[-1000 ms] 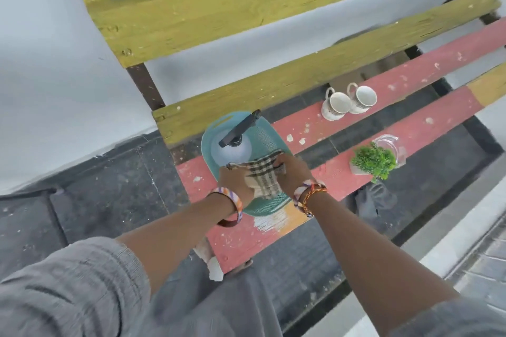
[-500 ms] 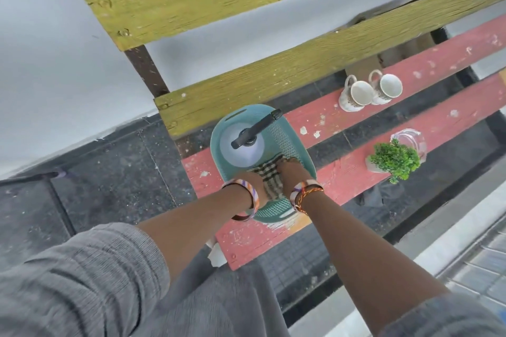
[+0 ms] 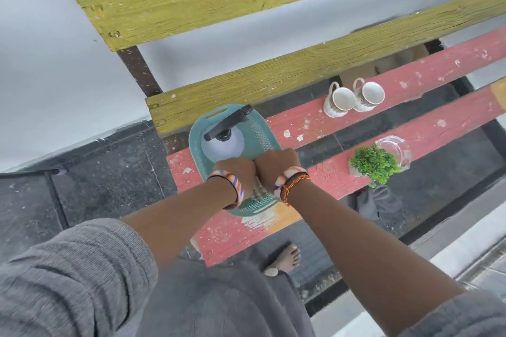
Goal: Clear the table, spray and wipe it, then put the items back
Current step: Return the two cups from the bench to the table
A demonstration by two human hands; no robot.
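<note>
Item 1. Teal basket (image 3: 262,128), centre of frame, sitting across the red slats (image 3: 410,74) of the painted bench-table. Perforated plastic, so likely light and a little flexible at the rim; slot handle visible at its far end.

Item 2. Spray bottle (image 3: 223,146), standing inside the basket toward its upper end, black trigger head (image 3: 228,122) pointing to upper right. Probably part full, so the heaviest thing in the basket; best taken by the neck under the trigger.

Item 3. Checked cloth (image 3: 258,191), in the lower half of the basket, mostly hidden beneath my hands. Soft and limp; it wants bunching or pinching.

Item 4. My left hand (image 3: 236,174) and right hand (image 3: 276,164), knuckles up, side by side and touching, both curled down into the basket over the cloth. Whether the fingers have hold of the cloth I cannot tell.

Item 5. Two white cups (image 3: 353,96), upper right of centre, on the farther red slat, touching each other. Ceramic, breakable; lift by the handles.

Item 6. Small green plant (image 3: 373,164), right of centre on the nearer red slat, just beside a clear glass dish (image 3: 394,149). Dish is fragile and slippery; grip by its edge.

Status: table not yet cleared, by my judgement.
</note>
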